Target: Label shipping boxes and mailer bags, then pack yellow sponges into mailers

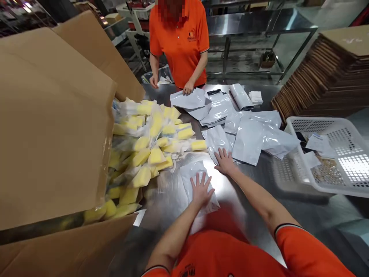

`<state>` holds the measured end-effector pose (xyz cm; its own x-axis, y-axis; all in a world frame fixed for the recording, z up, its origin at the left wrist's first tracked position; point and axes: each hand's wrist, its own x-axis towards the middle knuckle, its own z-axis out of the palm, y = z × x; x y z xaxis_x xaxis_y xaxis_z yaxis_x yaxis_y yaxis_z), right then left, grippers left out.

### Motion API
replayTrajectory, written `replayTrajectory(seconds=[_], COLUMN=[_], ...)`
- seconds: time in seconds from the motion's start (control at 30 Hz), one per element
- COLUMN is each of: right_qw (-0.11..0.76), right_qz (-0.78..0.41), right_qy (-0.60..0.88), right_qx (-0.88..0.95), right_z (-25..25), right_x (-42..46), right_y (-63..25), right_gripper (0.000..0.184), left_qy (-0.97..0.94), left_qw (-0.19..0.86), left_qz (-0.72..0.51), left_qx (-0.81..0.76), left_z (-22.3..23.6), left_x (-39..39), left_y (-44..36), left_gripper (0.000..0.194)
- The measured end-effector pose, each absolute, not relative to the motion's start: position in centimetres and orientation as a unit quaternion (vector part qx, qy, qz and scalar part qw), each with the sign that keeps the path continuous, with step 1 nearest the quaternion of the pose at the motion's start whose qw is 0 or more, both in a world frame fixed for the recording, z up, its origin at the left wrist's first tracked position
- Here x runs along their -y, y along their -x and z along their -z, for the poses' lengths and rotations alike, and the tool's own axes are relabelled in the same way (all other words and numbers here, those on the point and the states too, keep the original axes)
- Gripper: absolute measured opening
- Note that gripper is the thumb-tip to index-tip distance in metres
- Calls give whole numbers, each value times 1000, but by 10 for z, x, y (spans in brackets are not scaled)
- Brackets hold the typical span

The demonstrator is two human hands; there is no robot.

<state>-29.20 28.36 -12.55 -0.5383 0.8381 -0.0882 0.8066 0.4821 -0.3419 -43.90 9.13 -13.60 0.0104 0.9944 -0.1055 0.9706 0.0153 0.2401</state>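
A white poly mailer (188, 181) is pressed flat under the open left hand (200, 189), with the open right hand (225, 161) splayed on the steel table (248, 207) just beside it, nothing gripped.

overhead glare on the steel table (227, 184) and white poly mailer (186, 179), wide-angle bowing at the edges, slight overall softness

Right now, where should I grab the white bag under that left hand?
Pinch the bag at its near right corner, reaching in from the near side. It lies flat on the steel table, so its edges are hard to lift, but that corner sticks out past the left hand.
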Motion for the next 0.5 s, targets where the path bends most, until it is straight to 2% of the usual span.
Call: replayTrajectory(seconds=[0.1,0.2,0.33,0.4,0.5], right_qw=[52,56,5,-9,38], right_qz=[-157,-158,-180,-227,-304], right_qy=[455,427,384,356,343], right_qx=[875,889,906,906,888], right_z=[138,133,117,113,112], right_x=[-279,-250,-156,-110,-94], right_y=[280,260,258,270,277], right_gripper=[41,41,36,30,17], left_qy=[-697,-700,-720,-749,-764], left_qw=[117,131,95,105,151], left_qz=[-19,-1,-47,-58,-38], left_qx=[-707,-702,-686,-651,-626], left_z=[130,112,93,96,114], left_x=[-97,-98,-111,-122,-136], left_y=[478,496,467,443,420], left_gripper=[62,60,65,64,64])
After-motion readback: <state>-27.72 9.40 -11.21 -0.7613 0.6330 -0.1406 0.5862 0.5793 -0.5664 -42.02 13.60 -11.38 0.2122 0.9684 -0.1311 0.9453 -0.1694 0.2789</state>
